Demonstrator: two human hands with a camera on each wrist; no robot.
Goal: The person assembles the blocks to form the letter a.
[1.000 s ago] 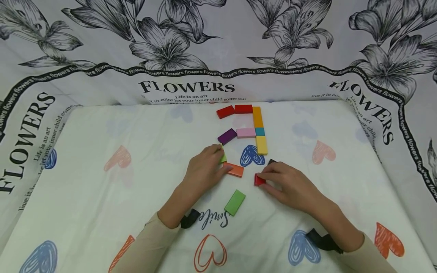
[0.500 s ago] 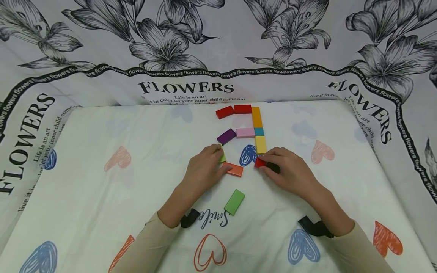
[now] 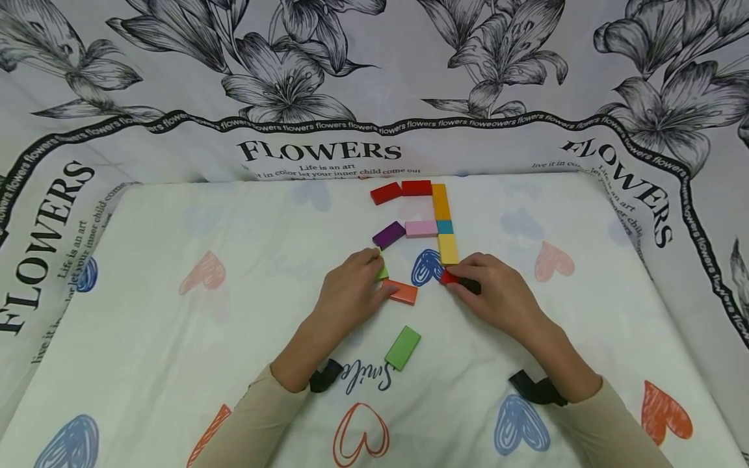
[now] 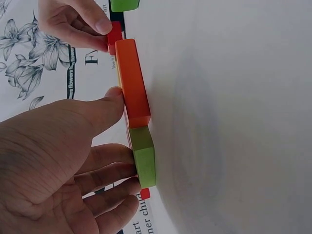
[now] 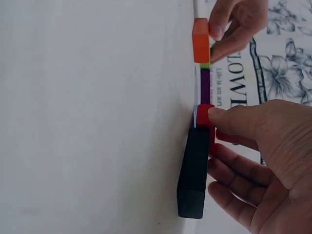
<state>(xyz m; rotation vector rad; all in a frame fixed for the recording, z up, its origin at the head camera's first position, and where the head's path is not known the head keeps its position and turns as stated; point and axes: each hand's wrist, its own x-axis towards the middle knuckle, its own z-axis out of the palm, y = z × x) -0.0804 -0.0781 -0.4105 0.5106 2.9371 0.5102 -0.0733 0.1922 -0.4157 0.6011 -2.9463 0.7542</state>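
Observation:
My right hand pinches a small red block between thumb and finger, at the lower end of the yellow block. Under its palm side lies a black block, mostly hidden in the head view. My left hand touches two blocks with loosely extended fingers. Its thumb rests against the orange block, and its fingertips touch the light green block. These two meet end to end. Beyond the left fingers, the purple block leads to the pink block.
Two red blocks and a tall orange-yellow block form the top of the layout. A blue block sits above the yellow one. Nearer the person lies a green block on the printed white cloth.
My right hand has moved up and away from the person, bringing the red block to the yellow block's lower end, then shifted it slightly right. The left hand has stayed still.

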